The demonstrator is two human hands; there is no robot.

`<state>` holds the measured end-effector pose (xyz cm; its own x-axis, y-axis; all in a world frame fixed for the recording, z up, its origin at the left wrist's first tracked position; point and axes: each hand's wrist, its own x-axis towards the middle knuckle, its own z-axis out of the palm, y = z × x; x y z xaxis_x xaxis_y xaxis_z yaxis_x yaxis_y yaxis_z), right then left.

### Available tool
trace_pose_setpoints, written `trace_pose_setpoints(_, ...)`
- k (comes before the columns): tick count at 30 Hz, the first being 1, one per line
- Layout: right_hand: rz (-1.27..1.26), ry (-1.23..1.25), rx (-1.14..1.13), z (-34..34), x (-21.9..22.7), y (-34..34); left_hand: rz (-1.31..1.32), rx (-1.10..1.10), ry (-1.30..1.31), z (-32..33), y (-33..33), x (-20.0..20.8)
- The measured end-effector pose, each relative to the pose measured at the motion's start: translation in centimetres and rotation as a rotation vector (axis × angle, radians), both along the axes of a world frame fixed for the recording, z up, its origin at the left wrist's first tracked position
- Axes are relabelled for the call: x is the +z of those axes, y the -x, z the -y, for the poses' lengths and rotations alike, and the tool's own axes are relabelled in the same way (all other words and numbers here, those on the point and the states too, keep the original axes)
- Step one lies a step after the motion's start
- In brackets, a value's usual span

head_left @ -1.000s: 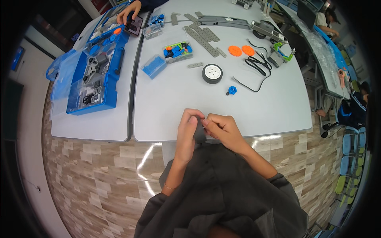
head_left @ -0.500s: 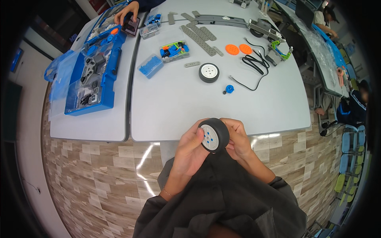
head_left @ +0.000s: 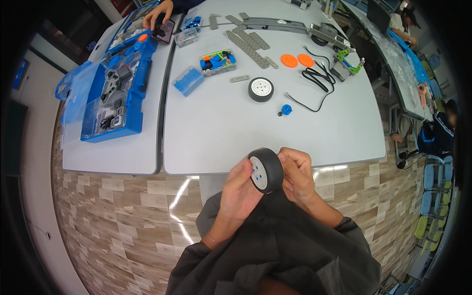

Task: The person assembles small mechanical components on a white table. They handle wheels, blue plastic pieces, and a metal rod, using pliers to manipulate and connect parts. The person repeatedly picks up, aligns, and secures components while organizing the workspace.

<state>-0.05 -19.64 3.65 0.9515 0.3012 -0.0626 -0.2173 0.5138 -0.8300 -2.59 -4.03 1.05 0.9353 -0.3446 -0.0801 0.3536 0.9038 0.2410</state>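
A toy wheel (head_left: 276,169) with a black tyre and pale grey hub, dotted with small blue pegs, is held upright just off the table's near edge. My left hand (head_left: 237,194) grips it from the left, thumb on the hub's face. My right hand (head_left: 299,176) is curled at the wheel's far right side, thumb and fingers pinched together; the wheel hides what they hold, if anything. Ahead on the white table (head_left: 211,142) lies a second, matching wheel (head_left: 260,89). Near it are a round blue part (head_left: 286,109) and a tiny black part (head_left: 280,114).
Grey perforated beams (head_left: 248,49), two orange gears (head_left: 289,60), black cables (head_left: 317,81) and a grey-and-green assembly (head_left: 346,66) lie farther back. Parts boxes (head_left: 188,81) stand left. Beyond a table gap is a blue case (head_left: 132,115); another person's hand (head_left: 158,14) rests near a phone (head_left: 163,31).
The wheel in my hands has turned a little, showing more tyre tread and less hub. My right hand has shifted slightly right, its fingers curling more.
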Motion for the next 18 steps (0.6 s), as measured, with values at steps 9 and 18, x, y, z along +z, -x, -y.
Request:
trace_pose_setpoints(9, 0.034, 0.032, -0.03, 0.5, 0.4, 0.1, 0.034, -0.015, -0.028, 0.8, -0.3, 0.7)
trace_pose_setpoints(18, 0.166, 0.174, -0.086, 0.1, 0.9, 0.8, 0.143, -0.024, 0.164, 1.2, -0.7, 0.2)
